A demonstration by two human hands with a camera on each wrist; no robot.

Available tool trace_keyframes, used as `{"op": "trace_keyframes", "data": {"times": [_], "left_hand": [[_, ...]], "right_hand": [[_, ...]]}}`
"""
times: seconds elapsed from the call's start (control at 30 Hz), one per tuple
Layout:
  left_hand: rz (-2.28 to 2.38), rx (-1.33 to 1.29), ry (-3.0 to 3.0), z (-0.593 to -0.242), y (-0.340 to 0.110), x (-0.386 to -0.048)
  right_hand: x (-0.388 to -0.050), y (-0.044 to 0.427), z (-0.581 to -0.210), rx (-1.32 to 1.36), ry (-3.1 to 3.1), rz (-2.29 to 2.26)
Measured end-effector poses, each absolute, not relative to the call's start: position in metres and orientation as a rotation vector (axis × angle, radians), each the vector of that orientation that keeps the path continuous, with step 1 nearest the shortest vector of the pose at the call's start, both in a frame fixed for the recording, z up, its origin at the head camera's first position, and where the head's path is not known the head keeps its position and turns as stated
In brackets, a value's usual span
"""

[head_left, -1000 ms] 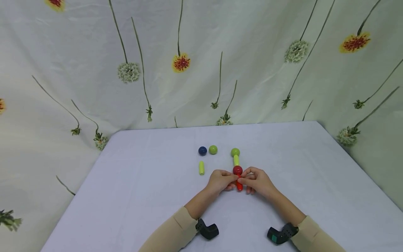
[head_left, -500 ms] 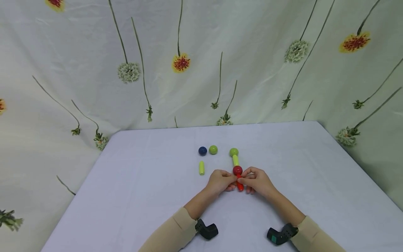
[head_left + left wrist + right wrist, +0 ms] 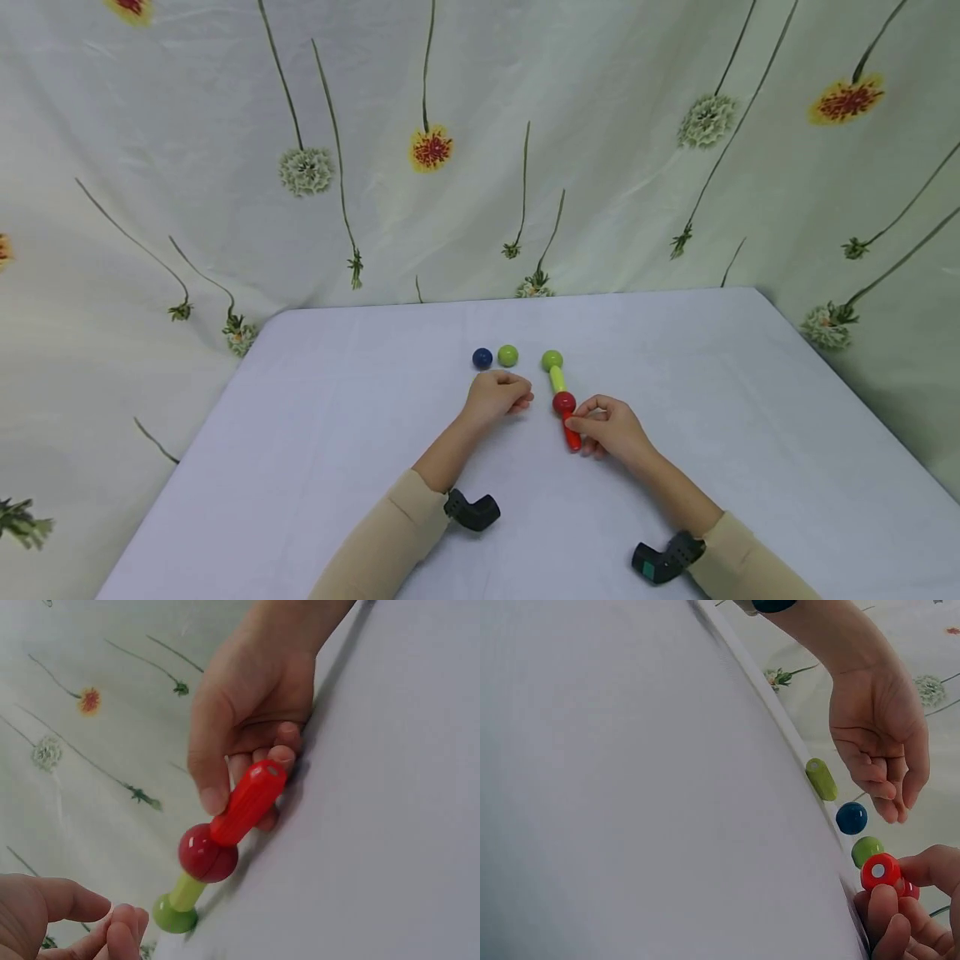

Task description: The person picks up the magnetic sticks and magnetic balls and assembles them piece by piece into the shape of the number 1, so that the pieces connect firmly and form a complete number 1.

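Left hand (image 3: 495, 395) leaves red stick (image 3: 572, 435), now near loose green ball (image 3: 507, 356); attached green ball (image 3: 552, 360) shifts slightly left.

the red rod (image 3: 251, 799) looks like smooth plastic with a soft shine, a small greyish, metal-looking disc (image 3: 878, 871) set in its end. the dark red ball (image 3: 208, 853) is glossy, with bright highlights; the navy ball (image 3: 852, 818) looks smooth and shiny too. the surface (image 3: 360, 400) wears matt, pale cloth. behind it hangs printed fabric (image 3: 225, 92), lightly creased. the sleeves (image 3: 382, 542) are matt cloth, the wrist cameras (image 3: 474, 512) dark plastic.
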State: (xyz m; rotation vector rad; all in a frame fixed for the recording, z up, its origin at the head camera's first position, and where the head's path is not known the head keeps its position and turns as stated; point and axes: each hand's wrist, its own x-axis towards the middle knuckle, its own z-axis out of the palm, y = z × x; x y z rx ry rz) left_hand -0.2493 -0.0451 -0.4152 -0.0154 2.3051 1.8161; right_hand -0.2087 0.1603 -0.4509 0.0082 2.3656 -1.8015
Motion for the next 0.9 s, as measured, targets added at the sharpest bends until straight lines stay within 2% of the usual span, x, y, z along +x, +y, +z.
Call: {"op": "trace_keyframes", "data": {"times": [0.37,0.57,0.9], "left_hand": [[1.723,-0.030,2.601,-0.394,-0.067,-0.279],[1.523,0.140,2.821,-0.390,-0.073,-0.299],[1.282,0.343,2.830,-0.395,-0.071,-0.325]], "right_hand": [[-0.210,0.157,-0.448,0.056,2.374,-1.775],[-0.211,0.157,-0.448,0.063,2.362,-1.781],[-0.212,0.157,-0.450,0.086,2.366,-1.787]]}}
